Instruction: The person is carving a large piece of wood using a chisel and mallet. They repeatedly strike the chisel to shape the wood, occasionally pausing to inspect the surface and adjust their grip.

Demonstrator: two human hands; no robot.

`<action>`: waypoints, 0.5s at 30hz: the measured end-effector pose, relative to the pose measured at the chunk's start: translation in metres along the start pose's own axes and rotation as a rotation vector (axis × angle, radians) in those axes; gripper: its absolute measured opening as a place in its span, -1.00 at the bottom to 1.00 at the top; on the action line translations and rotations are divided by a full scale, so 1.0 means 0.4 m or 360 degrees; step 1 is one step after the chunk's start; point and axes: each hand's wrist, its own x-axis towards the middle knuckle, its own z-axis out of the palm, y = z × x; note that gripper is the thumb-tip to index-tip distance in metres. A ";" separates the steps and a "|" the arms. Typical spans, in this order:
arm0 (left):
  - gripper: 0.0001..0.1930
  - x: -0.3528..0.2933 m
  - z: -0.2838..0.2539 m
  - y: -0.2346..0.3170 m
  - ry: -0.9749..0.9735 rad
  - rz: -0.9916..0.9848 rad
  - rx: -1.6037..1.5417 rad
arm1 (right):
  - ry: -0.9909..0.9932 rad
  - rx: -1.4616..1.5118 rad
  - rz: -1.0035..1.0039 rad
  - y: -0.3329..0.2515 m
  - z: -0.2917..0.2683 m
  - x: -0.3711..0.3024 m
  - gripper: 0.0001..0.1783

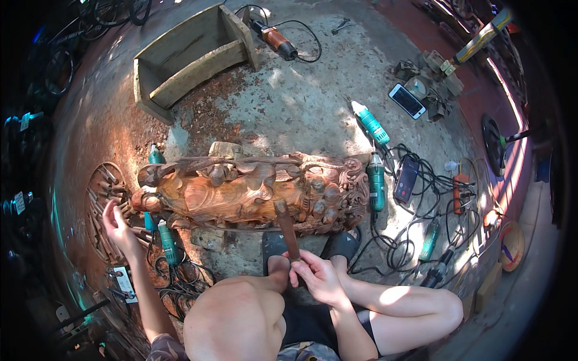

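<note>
A reddish-brown wood carving (241,192) with swirling relief lies lengthwise across the floor in front of my knees. My right hand (319,278) is closed around the lower end of a brown wooden stick (287,231); its thicker upper end overlaps the carving's near side in view. Whether the two touch, I cannot tell. Out to the left, my left hand (118,227) is raised with its fingers apart and nothing visible in them. It is at the right side of a round tray (94,179) full of thin, wooden-handled carving tools.
Green rotary tools (377,183) with tangled black cables lie right of the carving; another green rotary tool (168,242) lies near left. Two phones (407,101) rest on the right. A wooden trough (195,72) and an orange power tool (277,42) stand farther off. Wood dust covers the floor.
</note>
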 end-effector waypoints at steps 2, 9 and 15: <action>-0.73 -0.117 0.087 0.169 -0.0216 0.0000 -0.0220 | -0.0042 -0.0030 0.0015 0.002 -0.006 0.006 -0.64; -0.67 -0.375 0.343 0.490 -0.2125 -0.0658 -0.1103 | 0.0023 -0.0095 -0.0061 0.007 -0.046 -0.021 -0.60; -0.66 -0.412 0.387 0.526 -0.2316 -0.0832 -0.1179 | 0.0072 -0.0157 -0.0138 -0.002 -0.083 -0.039 -0.62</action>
